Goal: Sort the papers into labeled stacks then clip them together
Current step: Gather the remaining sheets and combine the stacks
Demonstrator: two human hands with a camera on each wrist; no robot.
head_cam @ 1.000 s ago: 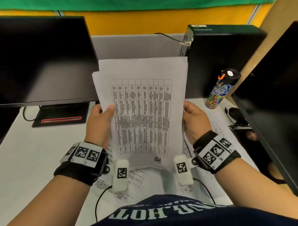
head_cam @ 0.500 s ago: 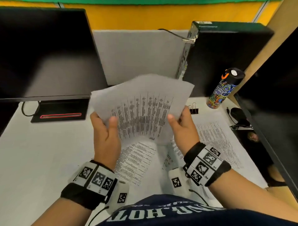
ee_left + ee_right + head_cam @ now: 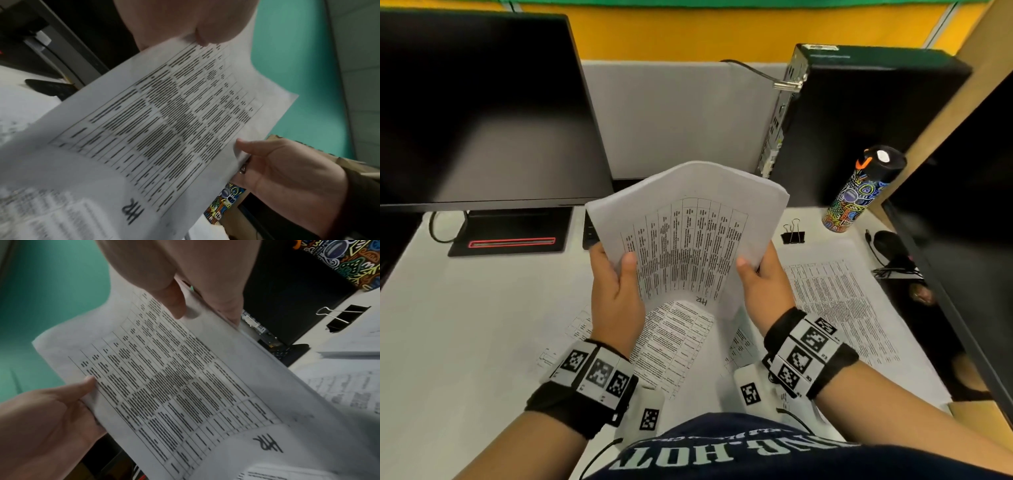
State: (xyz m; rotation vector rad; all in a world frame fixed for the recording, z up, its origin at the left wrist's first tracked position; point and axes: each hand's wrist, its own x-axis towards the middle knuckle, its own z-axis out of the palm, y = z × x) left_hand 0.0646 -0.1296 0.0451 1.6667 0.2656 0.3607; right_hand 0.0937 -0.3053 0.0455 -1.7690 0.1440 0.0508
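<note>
A stack of printed table sheets marked "HR" (image 3: 688, 240) is held above the desk, bowed into a trough, its far edge curling up. My left hand (image 3: 616, 281) grips its left edge, thumb on top. My right hand (image 3: 760, 277) grips the right edge the same way. The stack (image 3: 174, 121) fills the left wrist view, with the right hand (image 3: 287, 170) at its far side. In the right wrist view the "HR" stack (image 3: 174, 394) is pinched under my right thumb, and the left hand (image 3: 47, 410) holds the far edge. A black binder clip (image 3: 792, 234) lies on the desk to the right.
More printed sheets lie on the white desk: one pile under my hands (image 3: 674, 342), another at the right (image 3: 835, 301). A monitor (image 3: 476, 109) stands back left, a black computer case (image 3: 859, 116) back right, a colourful bottle (image 3: 859, 192) beside it, and a second dark screen (image 3: 969, 240) along the right edge.
The stack was upright and flat facing me; both hands have lowered and tilted it forward, squeezing it into a curve. The binder clip and right pile came into view.
</note>
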